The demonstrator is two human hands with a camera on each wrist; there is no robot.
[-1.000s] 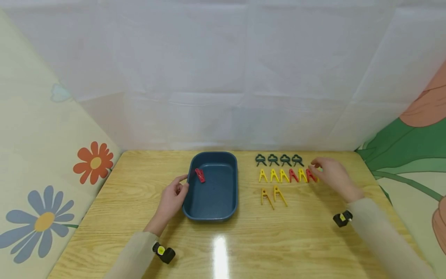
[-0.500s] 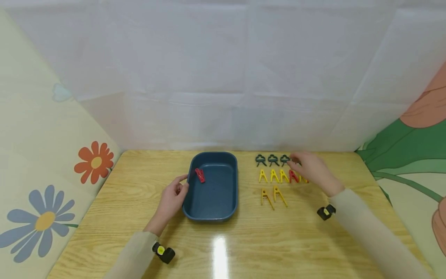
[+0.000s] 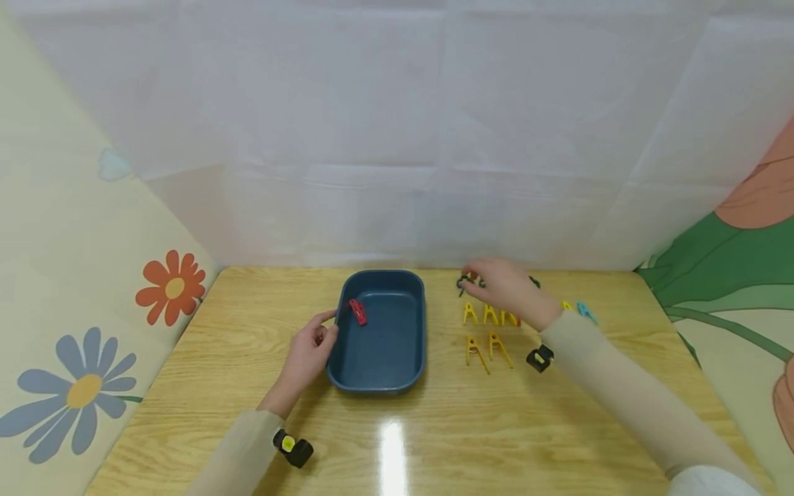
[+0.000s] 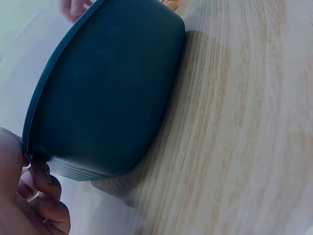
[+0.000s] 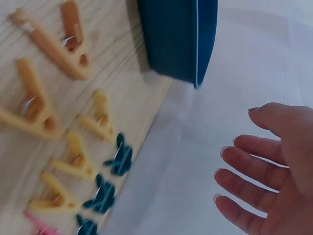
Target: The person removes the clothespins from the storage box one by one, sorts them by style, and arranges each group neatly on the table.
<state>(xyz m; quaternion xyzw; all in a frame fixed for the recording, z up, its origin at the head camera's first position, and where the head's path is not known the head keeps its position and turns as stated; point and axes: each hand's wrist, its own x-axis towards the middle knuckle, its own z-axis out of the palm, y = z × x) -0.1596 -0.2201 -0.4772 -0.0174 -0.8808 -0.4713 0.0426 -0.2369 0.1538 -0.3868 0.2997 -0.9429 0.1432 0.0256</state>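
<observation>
My left hand grips the left rim of a dark blue plastic bin; in the left wrist view its fingers pinch the bin's edge. One red clothespin lies inside the bin. My right hand hovers over the back row of dark green clips with its fingers loosely bent. The right wrist view shows nothing held in it. Yellow clothespins stand in a row below the hand, partly covered by it. Two larger orange-yellow clothespins lie nearer the front.
At the right end of the row are a yellow clip and a light blue clothespin. The wooden table meets a white cloth wall behind. Flower-patterned panels flank both sides.
My right hand has swept left along the rows, from the red clothespins to above the dark green clips. The left hand and bin have stayed put.
</observation>
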